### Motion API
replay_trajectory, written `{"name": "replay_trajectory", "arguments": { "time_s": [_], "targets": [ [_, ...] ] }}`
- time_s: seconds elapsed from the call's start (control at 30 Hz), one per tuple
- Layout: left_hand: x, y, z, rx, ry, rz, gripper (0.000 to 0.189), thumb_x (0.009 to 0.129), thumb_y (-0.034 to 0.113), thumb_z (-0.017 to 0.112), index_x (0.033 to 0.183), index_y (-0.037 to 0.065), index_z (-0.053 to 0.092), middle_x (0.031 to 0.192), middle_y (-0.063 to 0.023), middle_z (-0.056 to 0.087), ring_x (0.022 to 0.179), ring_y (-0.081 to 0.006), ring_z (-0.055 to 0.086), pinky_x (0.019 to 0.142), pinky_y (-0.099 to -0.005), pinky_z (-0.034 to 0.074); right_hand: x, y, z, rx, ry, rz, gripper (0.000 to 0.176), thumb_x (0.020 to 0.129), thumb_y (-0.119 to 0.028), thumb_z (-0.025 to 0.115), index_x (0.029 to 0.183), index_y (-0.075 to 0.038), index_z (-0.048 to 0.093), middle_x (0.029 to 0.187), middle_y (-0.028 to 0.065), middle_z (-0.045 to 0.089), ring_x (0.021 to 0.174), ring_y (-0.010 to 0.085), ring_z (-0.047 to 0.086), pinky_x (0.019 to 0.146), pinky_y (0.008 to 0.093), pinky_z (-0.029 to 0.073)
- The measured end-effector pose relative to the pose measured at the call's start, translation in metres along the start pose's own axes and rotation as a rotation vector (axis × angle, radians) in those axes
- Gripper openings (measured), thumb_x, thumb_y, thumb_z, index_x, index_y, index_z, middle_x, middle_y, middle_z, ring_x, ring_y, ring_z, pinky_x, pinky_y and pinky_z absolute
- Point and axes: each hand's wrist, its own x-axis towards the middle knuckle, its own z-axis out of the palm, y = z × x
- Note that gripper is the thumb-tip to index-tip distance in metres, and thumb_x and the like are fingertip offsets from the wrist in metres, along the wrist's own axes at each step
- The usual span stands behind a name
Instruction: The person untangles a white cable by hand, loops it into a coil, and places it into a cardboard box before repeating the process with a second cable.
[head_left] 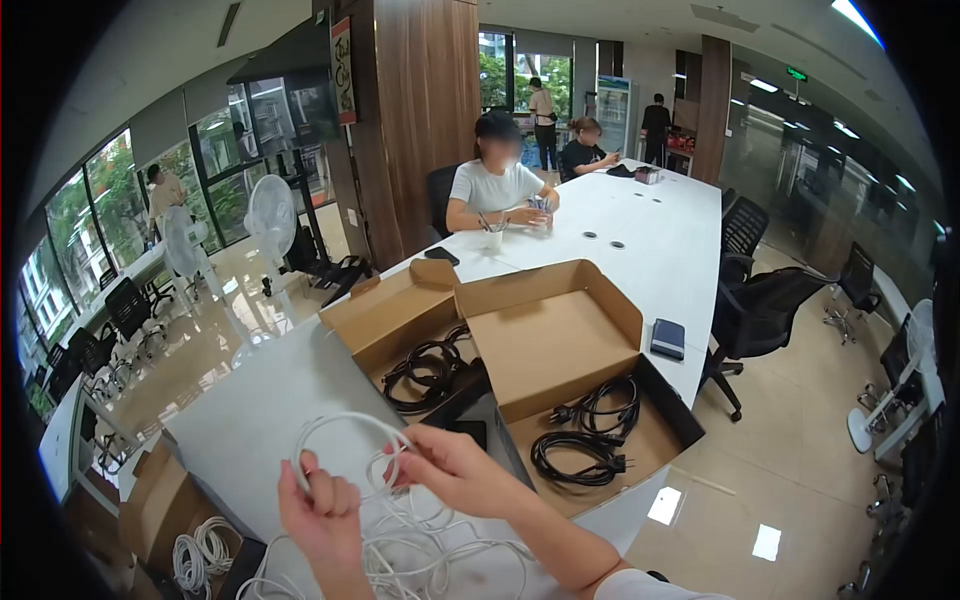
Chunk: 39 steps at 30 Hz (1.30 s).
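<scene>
A white cable (350, 416) arches in a loop between my two hands above the table. My left hand (322, 508) is closed around one side of the loop, with its fingers curled. My right hand (452, 468) pinches the cable at the other side, where a smaller loop hangs by the fingertips. Below both hands lies a loose tangle of more white cable (440, 562). At the lower left, a cardboard box (158, 492) contains coiled white cables (203, 552).
Ahead stand two opened cardboard boxes, the left (395, 310) and the right (555, 335), with black power cords (582, 455) inside. A dark phone-like object (468, 432) lies between them. A notebook (668, 339) rests at the table's right edge. A person (497, 185) sits across the table (660, 240).
</scene>
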Motion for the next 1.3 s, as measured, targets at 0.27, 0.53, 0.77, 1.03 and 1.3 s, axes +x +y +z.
{"name": "replay_trajectory", "arguments": {
  "time_s": [0.27, 0.53, 0.77, 1.03, 1.3],
  "targets": [
    [0.001, -0.032, 0.02, -0.127, 0.058, -0.05, 0.031, 0.104, 0.035, 0.032, 0.095, 0.012, 0.051, 0.055, 0.0054, 0.019, 0.049, -0.0074, 0.019, 0.049, -0.0242, 0.021, -0.001, -0.009, -0.005, 0.259, 0.076, 0.002, 0.018, 0.099, -0.012, 0.042, 0.108, -0.001, 0.053, 0.089, 0.0057, 0.062, 0.083, 0.0107, 0.061, 0.075, 0.0256, 0.05],
    [-0.004, -0.046, 0.025, -0.276, 0.107, -0.12, 0.033, 0.101, 0.031, 0.037, 0.073, 0.015, 0.038, 0.053, 0.0041, 0.019, 0.05, -0.0093, 0.019, 0.052, -0.026, 0.024, 0.001, -0.01, -0.007, 0.383, 0.152, 0.003, 0.017, 0.096, -0.01, 0.045, 0.102, -0.001, 0.057, 0.077, 0.0043, 0.061, 0.066, 0.0106, 0.061, 0.062, 0.0246, 0.051],
    [0.003, -0.026, 0.013, -0.37, 0.184, 0.028, 0.034, 0.102, 0.03, 0.038, 0.072, 0.014, 0.036, 0.054, 0.0041, 0.017, 0.048, -0.0089, 0.016, 0.048, -0.0258, 0.022, 0.005, 0.006, 0.015, 0.412, 0.14, 0.099, 0.024, 0.099, -0.021, 0.048, 0.112, -0.003, 0.058, 0.096, 0.0051, 0.066, 0.092, 0.0105, 0.063, 0.08, 0.0267, 0.051],
    [0.002, -0.038, 0.017, -0.219, 0.239, 0.13, 0.037, 0.103, 0.034, 0.037, 0.073, 0.013, 0.034, 0.057, 0.0041, 0.018, 0.052, -0.0091, 0.016, 0.051, -0.0253, 0.022, 0.002, 0.006, 0.036, 0.587, 0.155, -0.014, 0.031, 0.101, -0.023, 0.045, 0.124, -0.004, 0.054, 0.115, 0.0036, 0.059, 0.113, 0.0143, 0.054, 0.099, 0.0297, 0.04],
    [-0.007, -0.049, 0.032, -0.233, 0.268, 0.143, 0.038, 0.103, 0.037, 0.035, 0.074, 0.013, 0.033, 0.058, 0.0039, 0.018, 0.053, -0.0099, 0.016, 0.053, -0.026, 0.022, -0.001, 0.016, 0.049, 0.517, 0.409, -0.052, 0.041, 0.099, -0.02, 0.05, 0.137, -0.007, 0.045, 0.136, 0.0087, 0.051, 0.127, 0.0204, 0.048, 0.1, 0.0309, 0.039]
  ]
}}
